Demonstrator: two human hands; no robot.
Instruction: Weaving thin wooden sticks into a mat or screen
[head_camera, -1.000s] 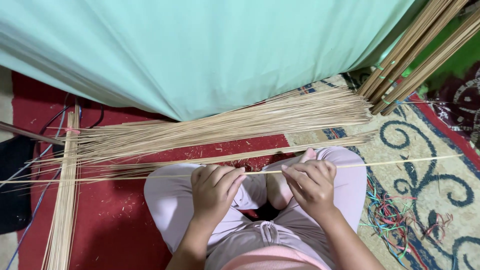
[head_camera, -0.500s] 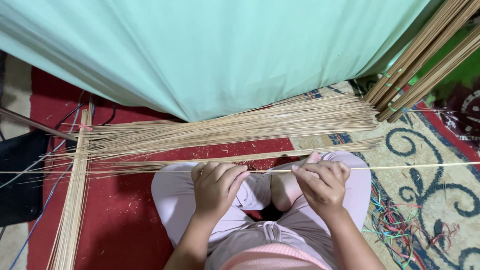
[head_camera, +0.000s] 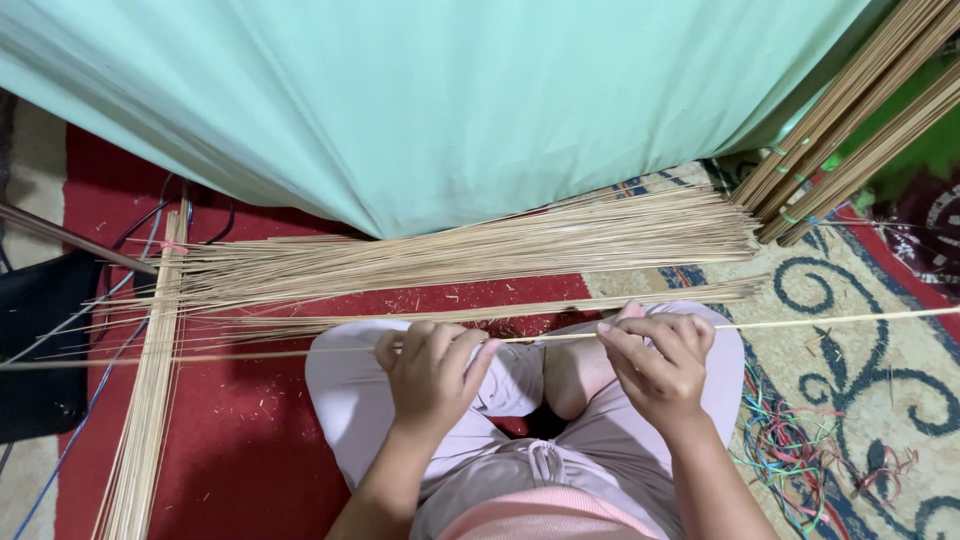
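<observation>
While the person sits cross-legged on the red carpet (head_camera: 250, 440), both hands pinch one thin bamboo stick (head_camera: 840, 320) that runs level across the knees. The left hand (head_camera: 435, 372) has its fingers curled shut on the stick; the right hand (head_camera: 660, 360) nips it between thumb and fingertips. Just beyond the knees lies a loose spread of sticks (head_camera: 480, 255), partly under a mint-green cloth (head_camera: 450, 100). A tied bundle (head_camera: 150, 400) lies along the carpet's left side, and coloured threads (head_camera: 800, 460) lie beside the right knee.
</observation>
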